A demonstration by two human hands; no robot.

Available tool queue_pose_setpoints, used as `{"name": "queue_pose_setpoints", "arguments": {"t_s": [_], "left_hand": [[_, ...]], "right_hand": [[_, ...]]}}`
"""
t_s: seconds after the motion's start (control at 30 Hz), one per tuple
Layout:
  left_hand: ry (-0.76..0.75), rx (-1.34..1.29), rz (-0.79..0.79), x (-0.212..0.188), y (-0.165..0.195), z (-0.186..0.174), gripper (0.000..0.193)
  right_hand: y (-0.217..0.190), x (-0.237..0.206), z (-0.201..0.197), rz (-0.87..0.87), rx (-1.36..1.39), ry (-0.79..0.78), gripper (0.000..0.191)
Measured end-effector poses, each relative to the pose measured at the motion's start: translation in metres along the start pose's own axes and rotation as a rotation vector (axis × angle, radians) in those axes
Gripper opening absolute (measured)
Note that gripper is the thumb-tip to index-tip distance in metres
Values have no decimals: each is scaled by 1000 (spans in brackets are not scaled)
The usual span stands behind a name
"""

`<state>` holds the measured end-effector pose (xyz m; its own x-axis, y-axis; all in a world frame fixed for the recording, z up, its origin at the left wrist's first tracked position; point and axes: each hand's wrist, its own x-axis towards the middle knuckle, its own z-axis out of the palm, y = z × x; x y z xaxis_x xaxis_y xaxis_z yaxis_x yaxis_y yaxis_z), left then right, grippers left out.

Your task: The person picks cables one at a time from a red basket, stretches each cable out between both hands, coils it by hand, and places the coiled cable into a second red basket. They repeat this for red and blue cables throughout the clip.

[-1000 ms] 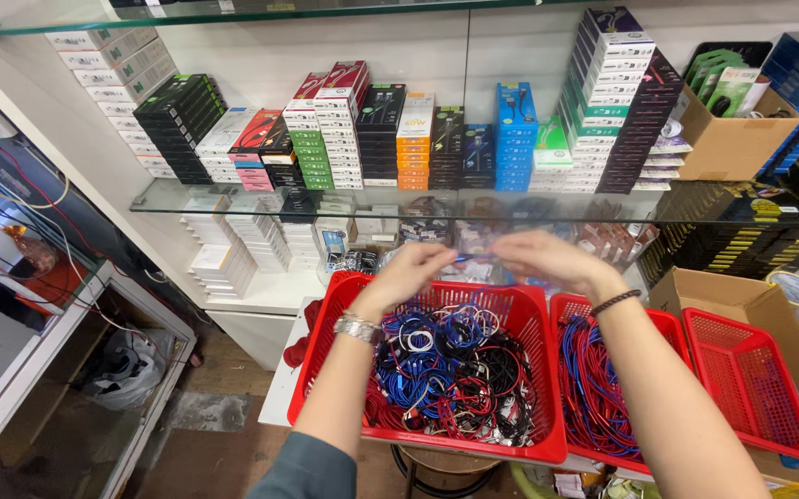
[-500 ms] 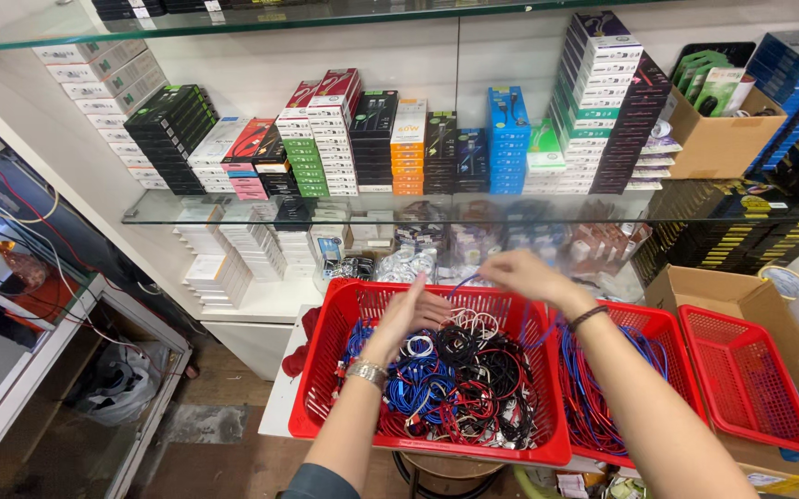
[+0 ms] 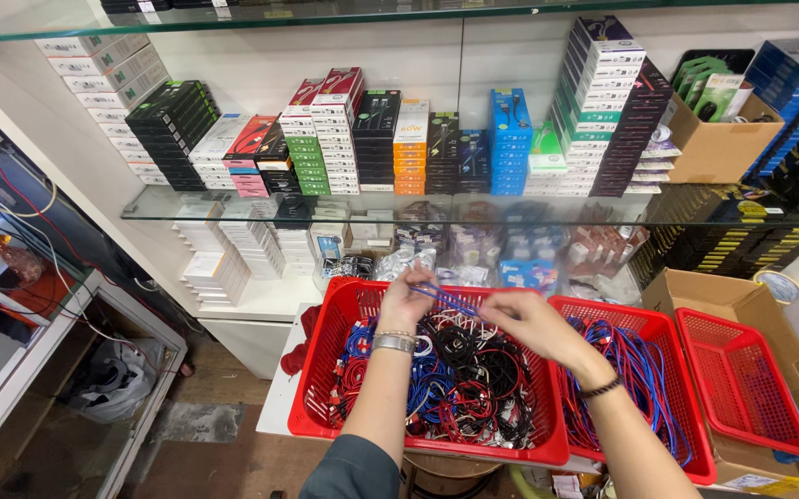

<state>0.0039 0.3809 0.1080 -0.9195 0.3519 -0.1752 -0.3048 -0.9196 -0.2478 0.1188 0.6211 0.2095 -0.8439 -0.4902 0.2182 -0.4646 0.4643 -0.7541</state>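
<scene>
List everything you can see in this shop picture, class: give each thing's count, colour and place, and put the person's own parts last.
Baskets: three, red; two hold cables, the right one sits in a box.
Coiled cables: many, red, blue, black, white; left basket.
Loose cables: many, blue and red; middle basket.
Blue cable: one, between both hands.
Stacked boxes: many, mixed colours; glass shelf.
Cardboard boxes: two, brown; right side.
Plastic bag: one, grey; floor, left.
Left hand: bracelet on wrist, holds blue cable.
Right hand: dark wristband, holds blue cable.
</scene>
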Motion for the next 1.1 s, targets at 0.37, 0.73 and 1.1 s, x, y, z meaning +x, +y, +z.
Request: {"name": "queue_pose_setpoints", "arguments": {"t_s": [0.37, 0.73, 1.1], "left_hand": [[17, 564, 289, -35, 58, 50, 20], [-204, 1460, -359, -84, -32, 48, 31], [-31, 1465, 98, -91, -12, -4, 43]], "right_hand": [[164, -84, -8, 425, 224, -1, 29], [36, 58, 79, 248, 1414, 14, 44], [92, 91, 47, 146, 1685, 292, 27]]}}
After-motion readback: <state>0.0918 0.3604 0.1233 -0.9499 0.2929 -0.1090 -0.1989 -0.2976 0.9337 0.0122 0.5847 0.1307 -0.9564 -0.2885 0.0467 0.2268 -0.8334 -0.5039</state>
